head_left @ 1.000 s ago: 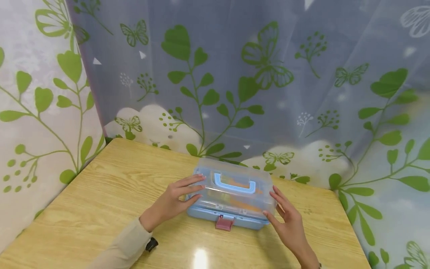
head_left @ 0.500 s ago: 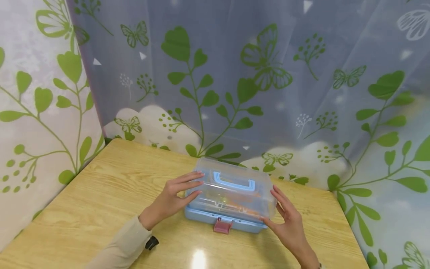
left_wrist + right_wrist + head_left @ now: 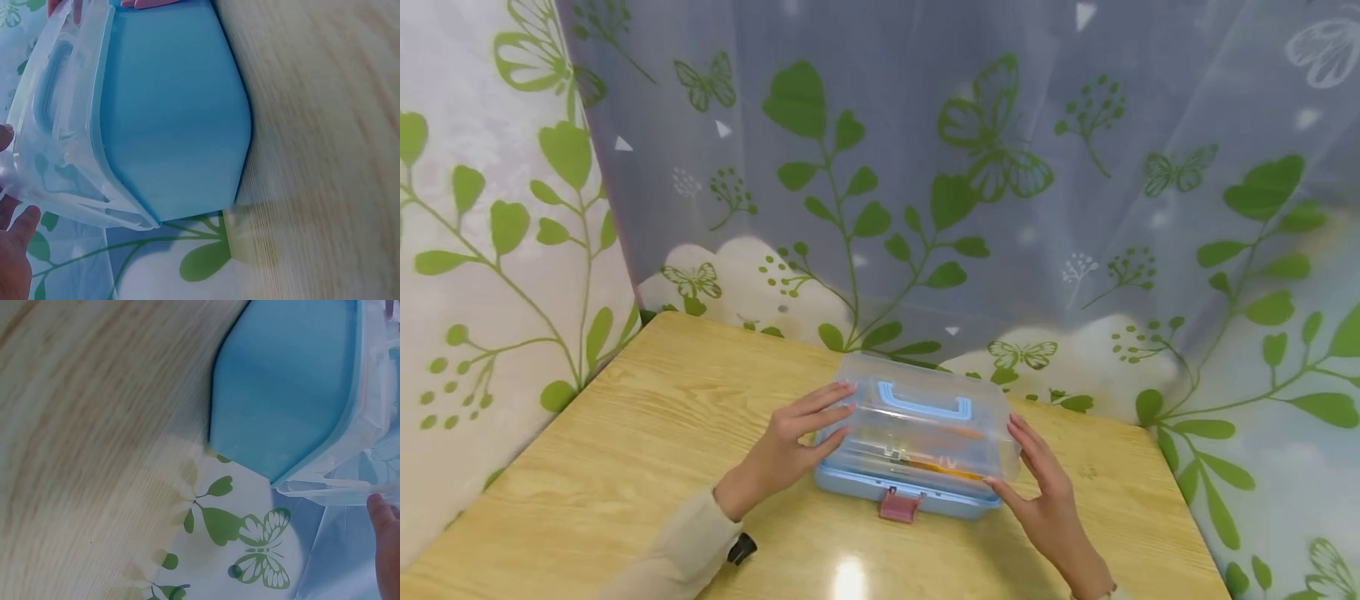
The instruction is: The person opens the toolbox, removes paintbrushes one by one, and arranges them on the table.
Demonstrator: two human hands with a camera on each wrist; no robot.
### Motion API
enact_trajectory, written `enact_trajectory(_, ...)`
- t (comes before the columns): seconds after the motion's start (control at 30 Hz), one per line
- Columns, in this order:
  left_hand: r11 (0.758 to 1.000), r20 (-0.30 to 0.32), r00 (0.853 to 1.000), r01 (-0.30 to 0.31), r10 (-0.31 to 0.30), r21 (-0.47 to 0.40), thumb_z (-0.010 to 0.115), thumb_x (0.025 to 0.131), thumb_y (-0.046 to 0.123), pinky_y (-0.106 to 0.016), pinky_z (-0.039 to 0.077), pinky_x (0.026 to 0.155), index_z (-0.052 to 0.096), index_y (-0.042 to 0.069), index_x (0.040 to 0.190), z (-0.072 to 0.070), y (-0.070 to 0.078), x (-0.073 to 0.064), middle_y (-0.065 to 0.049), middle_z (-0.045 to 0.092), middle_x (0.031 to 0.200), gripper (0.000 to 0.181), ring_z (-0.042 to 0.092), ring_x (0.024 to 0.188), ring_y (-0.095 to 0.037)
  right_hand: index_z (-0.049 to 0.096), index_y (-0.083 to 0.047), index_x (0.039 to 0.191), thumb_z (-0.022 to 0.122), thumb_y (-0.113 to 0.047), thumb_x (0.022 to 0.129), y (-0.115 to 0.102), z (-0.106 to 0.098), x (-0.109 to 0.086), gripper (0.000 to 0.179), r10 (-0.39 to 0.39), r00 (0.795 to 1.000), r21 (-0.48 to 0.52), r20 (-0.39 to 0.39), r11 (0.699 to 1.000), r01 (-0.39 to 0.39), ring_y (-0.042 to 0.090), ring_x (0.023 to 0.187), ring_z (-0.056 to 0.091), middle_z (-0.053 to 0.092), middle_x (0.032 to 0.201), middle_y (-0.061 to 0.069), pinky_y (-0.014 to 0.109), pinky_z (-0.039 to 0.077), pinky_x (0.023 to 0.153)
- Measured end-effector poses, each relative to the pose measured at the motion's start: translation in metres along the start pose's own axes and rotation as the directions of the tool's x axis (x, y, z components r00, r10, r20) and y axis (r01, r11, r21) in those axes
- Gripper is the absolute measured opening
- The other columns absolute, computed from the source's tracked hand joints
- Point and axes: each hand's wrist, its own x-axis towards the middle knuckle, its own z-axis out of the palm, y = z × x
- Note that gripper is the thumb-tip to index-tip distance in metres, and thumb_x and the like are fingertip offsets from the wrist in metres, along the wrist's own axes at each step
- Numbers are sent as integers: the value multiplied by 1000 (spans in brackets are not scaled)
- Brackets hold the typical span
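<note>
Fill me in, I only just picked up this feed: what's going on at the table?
A person has both hands on the clear lid of a light blue box, the left hand at one end and the right hand at the other. The box stands on the wooden table. Its pink latch is flipped down, and the lid looks tipped up, not fully off. Something orange shows through it.

One left hand (image 3: 781,450), one right hand (image 3: 1047,483); one plastic box (image 3: 853,486), one clear lid (image 3: 917,442), one blue handle (image 3: 923,409), one pink latch (image 3: 899,506); one wooden table (image 3: 722,375).
</note>
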Motion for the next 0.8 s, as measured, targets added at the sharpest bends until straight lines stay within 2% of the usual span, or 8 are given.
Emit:
enact_trajectory(0.17, 1000, 35, 999, -10, 9, 29, 81, 78, -9, -33, 43, 115, 70, -5, 122, 0, 4, 0, -26, 61, 136, 46, 55, 134, -38, 49, 11, 143, 88, 8, 67, 5, -6, -1, 85, -15, 1000, -3, -18, 1000, 15, 13, 146, 42, 46, 149, 31, 17, 40, 109)
enact_trajectory(0.27, 998, 52, 999, -18, 15, 55, 79, 83, -5, -33, 43, 115, 68, -1, 128, -2, 6, 0, -24, 60, 139, 46, 54, 135, -37, 49, 11, 144, 88, 7, 70, 7, -9, 0, 84, -15, 999, 1, -32, 1000, 16, 15, 146, 42, 46, 150, 30, 18, 40, 110)
enact_trajectory(0.37, 995, 74, 997, -38, 31, 96, 76, 88, 0, -34, 41, 117, 67, 1, 132, -6, 10, -5, -23, 61, 139, 45, 54, 135, -36, 49, 11, 143, 86, 16, 64, 6, -8, 1, 88, -1, 999, -8, -37, 1000, 1, 12, 145, 42, 46, 149, 31, 16, 40, 109)
enact_trajectory(0.47, 986, 122, 992, -44, 24, 159, 75, 91, 5, -35, 35, 121, 67, 1, 132, -13, 16, -13, -20, 61, 141, 42, 53, 137, -34, 49, 13, 142, 83, 26, 57, -2, -3, 1, 92, 12, 999, -18, -39, 1000, -13, 6, 144, 41, 46, 146, 34, 14, 40, 108)
enact_trajectory(0.63, 956, 243, 970, -95, 26, 277, 74, 94, 14, -35, 27, 124, 67, 0, 131, -25, 27, -25, -18, 61, 142, 41, 54, 137, -32, 49, 18, 138, 81, 26, 59, -17, 2, 8, 85, -10, 999, 4, -49, 1000, 11, 6, 143, 43, 46, 141, 40, 14, 40, 108)
enact_trajectory(0.7, 939, 290, 956, -136, 41, 315, 72, 95, 18, -36, 27, 125, 66, -1, 133, -28, 31, -27, -18, 59, 144, 42, 54, 136, -32, 50, 18, 138, 83, 18, 66, -14, 2, 9, 79, -28, 998, 11, -56, 1000, 28, 8, 144, 43, 47, 141, 39, 15, 41, 109)
enact_trajectory(0.8, 917, 352, 935, -180, 47, 355, 67, 99, 23, -36, 24, 126, 60, -1, 139, -31, 35, -28, -17, 56, 148, 47, 52, 138, -32, 50, 16, 139, 84, -3, 80, -2, 3, 10, 71, -46, 997, 9, -65, 999, 47, 11, 144, 43, 48, 144, 36, 16, 41, 109)
